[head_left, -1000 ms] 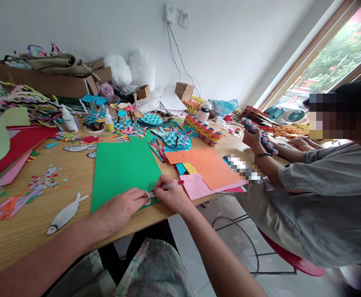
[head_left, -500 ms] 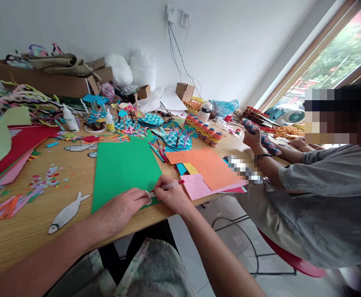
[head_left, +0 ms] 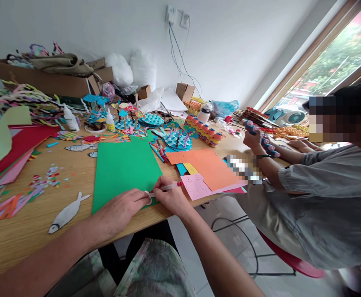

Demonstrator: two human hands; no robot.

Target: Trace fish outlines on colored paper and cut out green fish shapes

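Note:
A green sheet of paper (head_left: 124,169) lies at the table's front edge, under both hands. On its lower right corner is a small white paper cutout (head_left: 150,198), partly hidden by fingers. My left hand (head_left: 123,208) has its fingers closed together, their tips pinning the cutout to the sheet. In a writing grip, my right hand (head_left: 171,196) is shut on a clear-barrelled pen (head_left: 169,187) with a red end, its tip at the cutout's edge. A grey paper fish (head_left: 67,214) lies to the left of the sheet.
To the right are orange paper (head_left: 217,169) and pink paper (head_left: 195,185) with drawn outlines. Glue bottles (head_left: 71,119), paper scraps (head_left: 44,177) and blue craft pieces (head_left: 178,139) cover the table behind. A co-worker (head_left: 323,198) sits at right, holding a dotted blue tube (head_left: 265,142).
My hands stay nearly where they were, with the pen tilting very slightly at the cutout. The co-worker's head has shifted a little to the right.

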